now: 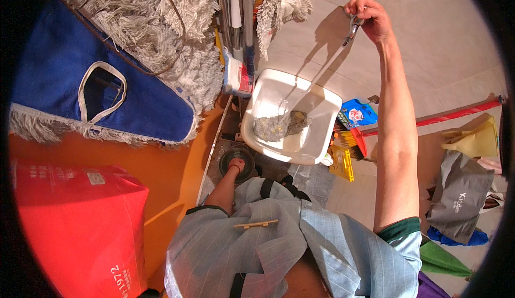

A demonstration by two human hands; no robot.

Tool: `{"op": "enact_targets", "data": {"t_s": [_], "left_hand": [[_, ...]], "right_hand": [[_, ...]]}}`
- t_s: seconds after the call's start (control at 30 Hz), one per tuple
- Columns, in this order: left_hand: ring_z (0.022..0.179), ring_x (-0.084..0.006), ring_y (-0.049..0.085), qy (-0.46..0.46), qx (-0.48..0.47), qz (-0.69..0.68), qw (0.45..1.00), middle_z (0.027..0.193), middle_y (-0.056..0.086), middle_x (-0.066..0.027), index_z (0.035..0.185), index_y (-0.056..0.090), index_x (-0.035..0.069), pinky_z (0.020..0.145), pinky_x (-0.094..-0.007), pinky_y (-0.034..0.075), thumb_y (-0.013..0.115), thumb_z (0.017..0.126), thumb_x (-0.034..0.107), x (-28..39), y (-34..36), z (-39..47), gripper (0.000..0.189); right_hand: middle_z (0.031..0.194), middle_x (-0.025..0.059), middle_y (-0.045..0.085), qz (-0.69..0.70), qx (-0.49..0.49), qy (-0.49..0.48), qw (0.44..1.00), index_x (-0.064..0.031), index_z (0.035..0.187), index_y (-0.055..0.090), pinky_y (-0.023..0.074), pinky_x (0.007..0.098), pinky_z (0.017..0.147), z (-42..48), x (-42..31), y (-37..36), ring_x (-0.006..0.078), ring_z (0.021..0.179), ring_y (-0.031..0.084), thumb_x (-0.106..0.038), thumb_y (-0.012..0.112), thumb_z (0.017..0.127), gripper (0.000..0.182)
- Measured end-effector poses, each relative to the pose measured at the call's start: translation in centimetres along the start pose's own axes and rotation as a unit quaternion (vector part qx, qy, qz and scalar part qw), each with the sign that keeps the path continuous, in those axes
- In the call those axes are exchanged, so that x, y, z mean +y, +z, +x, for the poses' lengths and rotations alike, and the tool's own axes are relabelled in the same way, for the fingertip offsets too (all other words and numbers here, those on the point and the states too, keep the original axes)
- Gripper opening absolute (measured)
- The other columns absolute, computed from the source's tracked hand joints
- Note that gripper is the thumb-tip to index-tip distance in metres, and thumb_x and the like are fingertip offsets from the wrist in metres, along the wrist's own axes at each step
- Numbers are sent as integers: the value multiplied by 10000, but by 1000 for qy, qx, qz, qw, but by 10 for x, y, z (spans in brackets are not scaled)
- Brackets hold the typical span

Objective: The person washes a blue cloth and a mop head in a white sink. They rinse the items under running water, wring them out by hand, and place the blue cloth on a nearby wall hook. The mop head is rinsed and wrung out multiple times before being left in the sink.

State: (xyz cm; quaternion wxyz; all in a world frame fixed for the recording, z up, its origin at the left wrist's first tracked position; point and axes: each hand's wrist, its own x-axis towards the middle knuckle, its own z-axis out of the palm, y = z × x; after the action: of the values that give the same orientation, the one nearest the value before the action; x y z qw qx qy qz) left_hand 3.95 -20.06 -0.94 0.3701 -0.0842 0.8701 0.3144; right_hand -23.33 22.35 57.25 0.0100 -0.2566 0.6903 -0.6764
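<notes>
At upper right, my right hand (pixel 368 16) is closed around the handle of a metal tap (pixel 351 35). A thin stream of water (pixel 318 74) runs from its spout down into a white mop sink (pixel 291 158). Inside the sink lies a wet, grey, shaggy mop head or cloth (pixel 270 128). My left hand (pixel 236 163) is low, over a dark round basin (pixel 251 165) on the floor beside the sink. Its fingers look curled; whether they hold anything is too small to tell.
A blue-backed dust mop (pixel 149 101) with white strings hangs at left, above a red bag (pixel 80 225). Poles (pixel 236 12) stand behind the sink. A blue packet (pixel 358 112), a red-and-yellow brush (pixel 356 141) and a yellow plastic item (pixel 341 162) sit right of it. A grey bag (pixel 460 197) lies farther right.
</notes>
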Motion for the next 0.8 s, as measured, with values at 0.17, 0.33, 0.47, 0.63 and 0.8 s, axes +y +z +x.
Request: {"op": "enact_targets", "data": {"t_s": [0.17,0.33,0.47,0.63,0.8], "left_hand": [[931,-332,651,12,27,-12,999,977,674,-181,966,698,52,831,-437,497,558,815,312,-8,2,-3,331],[939,-344,645,10,41,51,998,979,677,-178,964,698,45,829,-434,496,556,822,296,-11,6,4,321],[903,-333,649,-29,31,23,999,960,689,-165,969,704,45,816,-415,499,557,831,294,-29,9,9,321],[869,-299,647,-59,26,32,997,966,698,-127,973,720,70,789,-389,502,566,826,285,-35,18,15,302],[883,-285,643,-33,24,-7,999,996,692,-122,960,721,77,778,-390,501,570,816,275,-42,17,12,288]], "right_hand": [[780,75,468,3,8,-6,1000,-70,686,467,355,348,835,0,1,2,255,855,469,-40,555,640,103],[773,72,470,4,9,-6,1000,-71,680,464,350,343,828,-1,-4,4,250,857,469,-39,553,640,103],[773,68,468,13,4,-9,1000,-74,678,459,347,336,823,1,1,4,245,851,464,-37,552,640,107],[772,67,466,3,16,-2,1000,-76,673,449,347,338,824,-1,-1,6,242,846,459,-37,550,640,114],[769,71,469,-6,22,-9,1000,-74,670,450,355,342,826,0,-2,9,244,840,462,-34,547,636,110]]}}
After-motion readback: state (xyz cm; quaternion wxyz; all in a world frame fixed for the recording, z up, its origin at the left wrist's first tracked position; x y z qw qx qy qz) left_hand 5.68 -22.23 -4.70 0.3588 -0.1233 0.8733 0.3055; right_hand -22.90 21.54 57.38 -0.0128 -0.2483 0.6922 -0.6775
